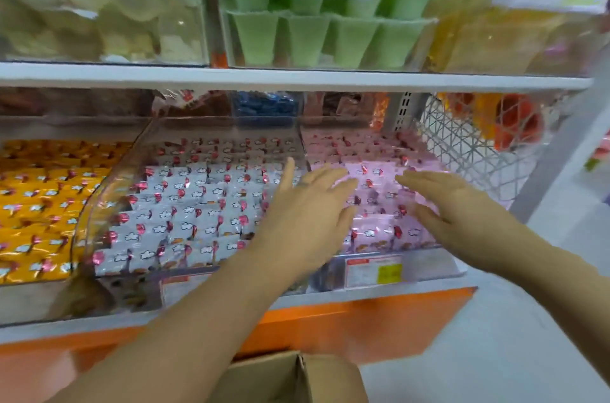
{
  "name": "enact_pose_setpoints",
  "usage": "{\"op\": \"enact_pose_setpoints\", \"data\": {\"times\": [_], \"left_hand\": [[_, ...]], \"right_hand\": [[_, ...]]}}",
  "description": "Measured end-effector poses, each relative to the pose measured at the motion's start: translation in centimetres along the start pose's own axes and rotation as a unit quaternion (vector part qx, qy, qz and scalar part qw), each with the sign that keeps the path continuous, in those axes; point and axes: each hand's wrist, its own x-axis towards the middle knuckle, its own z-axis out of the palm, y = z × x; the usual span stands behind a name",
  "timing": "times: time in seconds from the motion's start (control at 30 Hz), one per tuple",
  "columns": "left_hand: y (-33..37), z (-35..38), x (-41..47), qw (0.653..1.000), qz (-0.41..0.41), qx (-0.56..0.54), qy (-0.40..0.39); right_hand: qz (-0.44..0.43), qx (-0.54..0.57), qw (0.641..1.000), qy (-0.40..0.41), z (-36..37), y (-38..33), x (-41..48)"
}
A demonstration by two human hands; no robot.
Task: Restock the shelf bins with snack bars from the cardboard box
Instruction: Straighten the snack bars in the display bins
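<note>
A shop shelf [297,79] with a white front edge stood over an orange base panel [363,320], with a wire mesh side [462,145] at the right end. Clear bins sat side by side on the lower level. The left bin held yellow snack bars [36,204], the middle bin [99,204] held white snack bars [185,204], and the right bin [425,265] held pink snack bars [369,171], all laid in rows. A price label [376,270] was fixed to the front of the right bin.

Both arms reached forward over the right bin. The left hand [307,221] was flat, palm down, with fingers straight and spread, and held nothing. The right hand [452,204] was the same, with fingers stretched out and nothing in its grasp. Both hands were low over the pink snack bars; whether they touched them could not be told.

The cardboard box [297,376] was at the bottom of the view, below the shelf and between the forearms, and its contents were hidden. On the level above stood stacked green cups [330,39].
</note>
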Motion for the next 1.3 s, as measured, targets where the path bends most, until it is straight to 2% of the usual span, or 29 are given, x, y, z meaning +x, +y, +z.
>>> {"op": "enact_pose_setpoints", "data": {"times": [0.07, 0.13, 0.3, 0.43, 0.67, 0.73, 0.8, 0.83, 0.9, 0.97, 1.1, 1.3], "left_hand": [[2.0, 1.1, -0.2, 0.998, 0.041, 0.021, 0.036], [3.7, 2.6, -0.3, 0.997, 0.049, 0.055, 0.036], [5.8, 5.7, -0.2, 0.996, 0.01, 0.087, -0.022], [6.2, 5.6, 0.8, 0.995, 0.0, 0.076, -0.07], [6.4, 5.7, -0.1, 0.992, 0.002, 0.082, -0.096], [6.3, 5.1, 0.0, 0.99, 0.003, 0.07, -0.123], [6.0, 4.0, 0.8, 0.989, 0.002, 0.026, -0.147], [5.7, 3.3, 1.3, 0.99, 0.006, 0.007, -0.139], [4.8, 2.3, 2.1, 0.997, 0.013, 0.006, -0.073], [3.6, 1.4, 2.5, 0.999, -0.001, 0.043, -0.021], [2.5, 1.2, 3.0, 0.991, -0.011, 0.123, -0.05], [2.1, 1.7, 4.4, 0.982, -0.038, 0.177, -0.053]], "right_hand": [[0.001, 0.017, 0.999, 0.027, 1.3, 1.7, -1.9], [0.002, 0.012, 0.999, 0.048, 3.0, 3.1, -3.1], [-0.036, -0.012, 0.996, 0.078, 6.0, 3.8, -3.1], [-0.034, -0.022, 0.999, 0.021, 5.4, 3.6, -2.5], [-0.051, -0.01, 0.998, -0.029, 3.8, 3.5, -2.8], [-0.05, -0.006, 0.998, -0.024, 3.8, 3.5, -2.9], [-0.04, 0.015, 0.999, 0.014, 3.8, 3.2, -2.8], [-0.038, 0.026, 0.998, 0.039, 3.8, 2.9, -2.8], [-0.051, 0.045, 0.995, 0.069, 3.7, 2.1, -2.5], [-0.079, 0.05, 0.994, 0.058, 3.7, 1.1, -2.0], [-0.09, 0.012, 0.996, 0.019, 4.7, -0.2, -0.6], [-0.077, -0.012, 0.997, 0.006, 4.1, -0.6, 1.0]]}}
